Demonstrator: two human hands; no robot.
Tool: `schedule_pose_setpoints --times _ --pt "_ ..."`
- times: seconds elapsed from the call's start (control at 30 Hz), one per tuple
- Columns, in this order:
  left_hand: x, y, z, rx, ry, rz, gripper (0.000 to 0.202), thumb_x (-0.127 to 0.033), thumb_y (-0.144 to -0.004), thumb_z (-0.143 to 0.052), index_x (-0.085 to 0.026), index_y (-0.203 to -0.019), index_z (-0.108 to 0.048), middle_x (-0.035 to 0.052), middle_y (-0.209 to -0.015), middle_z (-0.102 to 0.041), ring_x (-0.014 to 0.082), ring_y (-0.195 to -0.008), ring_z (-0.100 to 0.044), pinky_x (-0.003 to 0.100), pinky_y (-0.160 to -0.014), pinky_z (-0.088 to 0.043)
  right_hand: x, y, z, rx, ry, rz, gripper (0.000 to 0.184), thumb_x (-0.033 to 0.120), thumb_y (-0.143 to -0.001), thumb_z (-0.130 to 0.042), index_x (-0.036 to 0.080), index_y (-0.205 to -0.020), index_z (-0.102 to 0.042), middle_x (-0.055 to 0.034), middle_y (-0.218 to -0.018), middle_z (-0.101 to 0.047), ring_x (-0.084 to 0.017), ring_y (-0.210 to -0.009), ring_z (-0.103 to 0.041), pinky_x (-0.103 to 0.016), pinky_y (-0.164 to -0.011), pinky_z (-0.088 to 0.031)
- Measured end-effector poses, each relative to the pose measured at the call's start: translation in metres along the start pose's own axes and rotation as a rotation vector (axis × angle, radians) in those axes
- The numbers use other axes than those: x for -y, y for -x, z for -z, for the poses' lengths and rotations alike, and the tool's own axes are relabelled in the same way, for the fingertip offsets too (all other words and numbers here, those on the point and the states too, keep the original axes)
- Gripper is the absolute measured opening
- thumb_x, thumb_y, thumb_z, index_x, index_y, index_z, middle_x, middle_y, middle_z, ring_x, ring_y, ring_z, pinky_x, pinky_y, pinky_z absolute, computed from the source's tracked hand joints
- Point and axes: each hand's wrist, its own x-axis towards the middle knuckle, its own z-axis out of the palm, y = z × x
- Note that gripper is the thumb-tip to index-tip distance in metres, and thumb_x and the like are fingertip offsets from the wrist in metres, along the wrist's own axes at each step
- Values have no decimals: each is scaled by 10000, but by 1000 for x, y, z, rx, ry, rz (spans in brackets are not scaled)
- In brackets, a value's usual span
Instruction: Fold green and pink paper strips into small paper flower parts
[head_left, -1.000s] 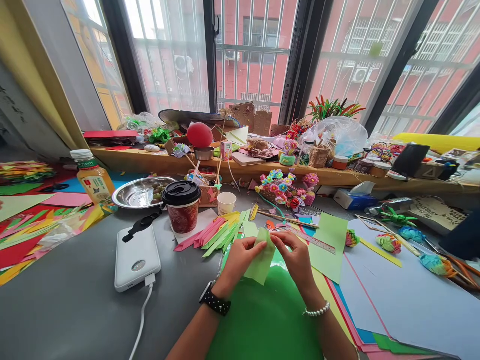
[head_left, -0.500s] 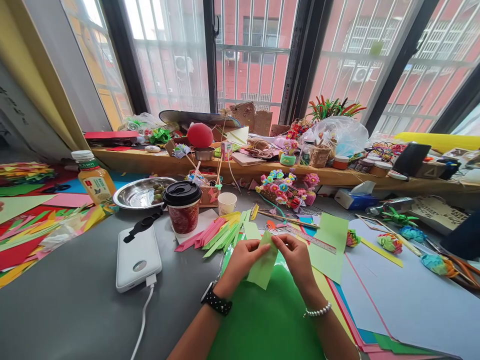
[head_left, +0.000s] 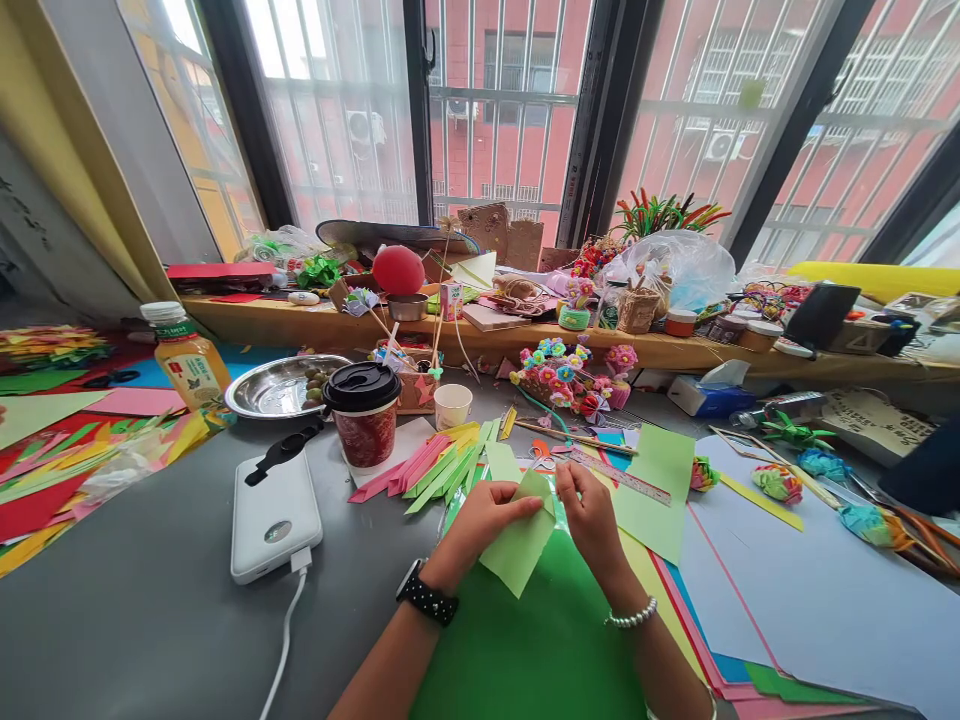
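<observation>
My left hand [head_left: 491,520] pinches a light green paper piece [head_left: 517,550] between thumb and fingers, its lower end slanting down to the left. Just right of the paper's upper edge, my right hand [head_left: 587,505] is closed with its fingers curled together; whether anything is in them is hidden. Under both hands lies a glossy green sheet [head_left: 525,650]. Beyond them are another light green paper piece [head_left: 502,462], scissors [head_left: 541,455] with orange handles and a clear ruler [head_left: 626,478].
Folded pink and green paper strips [head_left: 450,470] lie left of my hands, near a lidded cup [head_left: 365,420] and a white power bank [head_left: 276,515] with a cable. A small paper cup [head_left: 453,407] stands behind. Large paper sheets [head_left: 817,590] are stacked on the right.
My right hand has come off the paper's top edge and curled in, slightly to the right. The paper in my left hand has tilted, its lower end swinging left and down.
</observation>
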Motion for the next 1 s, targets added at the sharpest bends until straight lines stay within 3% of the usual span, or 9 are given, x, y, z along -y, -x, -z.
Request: schedule_pose_setpoints --times 0.13,0.3,0.53,0.67,0.87,1.0 --pt "-1 0 1 -24 -42 -3 329 -439 -569 -644 -121 -577 -560 -31 -526 -451 77 -484 -383 209 -459 -259 0 -3 5 47 -68 -24 380 418 -848 -313 192 -563 -422 18 -539 -461 -120 -523 -450 -217 -523 -356" --pt "-1 -1 3 -69 -136 -85 374 -459 -612 -592 -143 -504 -424 -53 -511 -336 66 -489 -296 214 -454 -201 1 -2 2 208 28 113 337 410 -828 -383 190 -576 -423 23 -544 -450 -113 -510 -425 -210 -492 -324" --pt "-2 -2 -1 -133 -237 -143 441 -489 -634 -548 -177 -473 -281 -63 -503 -236 65 -486 -217 228 -450 -144 -5 0 -4 141 146 154 437 480 -825 -346 200 -490 -331 37 -472 -369 -109 -459 -355 -225 -463 -263" --pt "-2 -2 -1 -154 -223 -155 441 -502 -625 -556 -175 -465 -307 -63 -493 -244 68 -481 -225 226 -448 -155 -2 -1 -2 168 58 98 428 478 -809 -385 199 -486 -354 38 -474 -365 -109 -462 -353 -223 -459 -274" --pt "0 -3 5 -192 -205 -141 372 -475 -634 -565 -153 -513 -423 -53 -510 -325 75 -494 -293 210 -449 -204 -3 -4 3 277 -223 20 277 427 -801 -429 190 -668 -480 -2 -637 -503 -135 -589 -475 -227 -532 -392" --pt "-1 -2 5 -141 -276 -142 336 -429 -651 -565 -139 -512 -469 -52 -501 -345 75 -494 -305 210 -458 -213 -6 -6 6 271 -299 -69 291 438 -795 -436 181 -690 -524 -12 -646 -537 -137 -592 -499 -237 -542 -406"
